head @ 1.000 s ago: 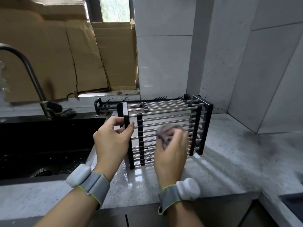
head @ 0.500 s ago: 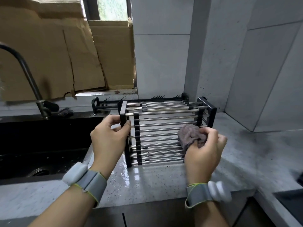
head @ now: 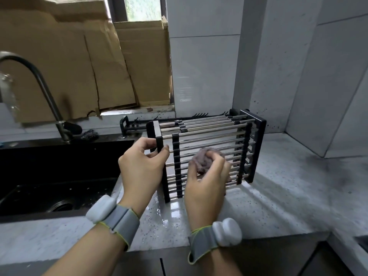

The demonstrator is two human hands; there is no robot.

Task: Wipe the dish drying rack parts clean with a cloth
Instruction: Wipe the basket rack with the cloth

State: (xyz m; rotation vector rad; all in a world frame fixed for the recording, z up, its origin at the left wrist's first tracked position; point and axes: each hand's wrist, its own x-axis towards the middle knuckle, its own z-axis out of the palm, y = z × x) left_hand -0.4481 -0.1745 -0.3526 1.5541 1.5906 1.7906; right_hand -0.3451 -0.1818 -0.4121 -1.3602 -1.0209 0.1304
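Observation:
A black-framed rack part (head: 207,134) with several steel rods stands upright on the wet countertop. My left hand (head: 142,168) grips its black left end bar, thumb and fingers curled round it. My right hand (head: 207,180) holds a bunched grey cloth (head: 205,159) pressed against the rods near the middle of the rack. A second black rack part (head: 135,126) lies behind it along the wall.
A black sink (head: 59,172) lies to the left with a curved faucet (head: 39,84) behind it. Cardboard (head: 79,66) covers the window. The grey stone countertop (head: 288,192) runs right to a tiled corner; water pools in front of the rack.
My right hand with the cloth swept from the middle of the rods to the right end and has come back to the middle. The left hand keeps its grip.

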